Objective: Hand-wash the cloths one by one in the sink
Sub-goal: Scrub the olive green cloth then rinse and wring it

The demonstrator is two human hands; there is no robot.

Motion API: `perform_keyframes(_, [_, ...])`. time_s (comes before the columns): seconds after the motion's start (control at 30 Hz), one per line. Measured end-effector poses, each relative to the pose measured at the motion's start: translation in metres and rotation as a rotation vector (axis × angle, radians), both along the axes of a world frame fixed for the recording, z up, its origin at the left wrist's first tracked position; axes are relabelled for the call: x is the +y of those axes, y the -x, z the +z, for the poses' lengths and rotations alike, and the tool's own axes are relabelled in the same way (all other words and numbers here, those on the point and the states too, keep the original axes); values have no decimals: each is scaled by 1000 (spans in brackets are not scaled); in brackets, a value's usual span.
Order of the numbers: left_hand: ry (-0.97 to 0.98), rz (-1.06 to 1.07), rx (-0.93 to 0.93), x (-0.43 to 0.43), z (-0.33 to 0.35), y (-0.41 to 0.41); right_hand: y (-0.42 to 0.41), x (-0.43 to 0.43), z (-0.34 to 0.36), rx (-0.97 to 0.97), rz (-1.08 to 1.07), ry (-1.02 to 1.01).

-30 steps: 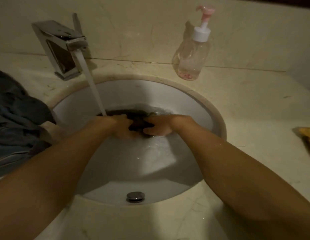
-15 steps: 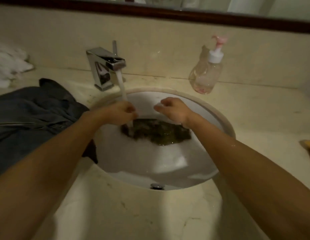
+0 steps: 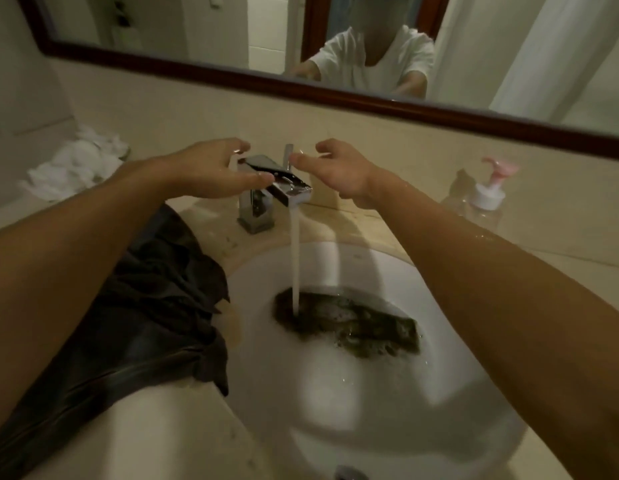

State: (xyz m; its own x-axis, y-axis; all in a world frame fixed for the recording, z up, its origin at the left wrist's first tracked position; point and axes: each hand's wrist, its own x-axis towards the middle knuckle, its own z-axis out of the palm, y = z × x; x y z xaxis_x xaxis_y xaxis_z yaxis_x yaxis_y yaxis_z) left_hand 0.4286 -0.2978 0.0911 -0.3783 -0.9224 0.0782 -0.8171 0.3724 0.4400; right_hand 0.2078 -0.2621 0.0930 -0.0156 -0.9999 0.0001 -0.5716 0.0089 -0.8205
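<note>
The mirror [image 3: 197, 26] in its dark wooden frame spans the wall ahead of you, and it reflects a person in a white top with both arms held forward. Below it runs the pale stone countertop [image 3: 145, 427], with the white sink [image 3: 387, 410] set into it and partly filled with water.

A dark heap of cloths [image 3: 155, 323] lies on the counter to your left, one edge hanging over the sink's rim. The cloth being washed [image 3: 353, 327] lies soaked at the bottom of the basin toward its far side, and neither of your hands is touching it. A crumpled white heap [image 3: 76, 164] sits at the far left of the counter against the wall.

The chrome faucet [image 3: 287, 188] stands behind the basin. Your left hand [image 3: 211, 171] hovers over its body with the fingers spread and relaxed, holding nothing. Your right hand [image 3: 339, 171] is just beside it on the other side, fingers loosely curved and apart, also holding nothing.

A clear soap bottle [image 3: 484, 206] with a pink pump stands at the wall to the right. A stream of water [image 3: 294, 265] falls from the spout onto the left end of the soaked cloth. Your right thumb is next to the upright lever [image 3: 288, 155]; you cannot tell whether it touches.
</note>
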Motion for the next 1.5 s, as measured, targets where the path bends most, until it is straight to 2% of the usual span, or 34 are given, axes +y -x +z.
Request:
perform_keyframes(0.23, [-149,-105,-55,-27,1,12,-6,-46,-9,126,95,-66])
perform_keyframes(0.47, [-178,-170,10,-41,-3,10,-8,-55,-11,-9,134,-28])
perform_keyframes(0.77, [-156,-152,17,-13,6,23,-5,-31,-12,50,175,-41])
perform_keyframes(0.97, [-197,-303,-168,33,22,53,37,39,-22,148,69,-8])
perform_keyframes(1.1, [-60,-335,-354,68,1,95,74,88,-45,181,2,-32])
perform_keyframes(1.17, [-57,-403,-398,89,-9,115,86,106,-65,199,-22,-67])
perform_keyframes(1.23, [-61,-454,-406,104,-23,132,95,118,-90,258,-27,-110])
perform_keyframes(1.33, [-101,-448,-424,114,-58,145,103,132,-125,464,53,-224])
perform_keyframes(1.5, [-390,-445,-576,98,-151,142,92,133,-178,745,261,-471])
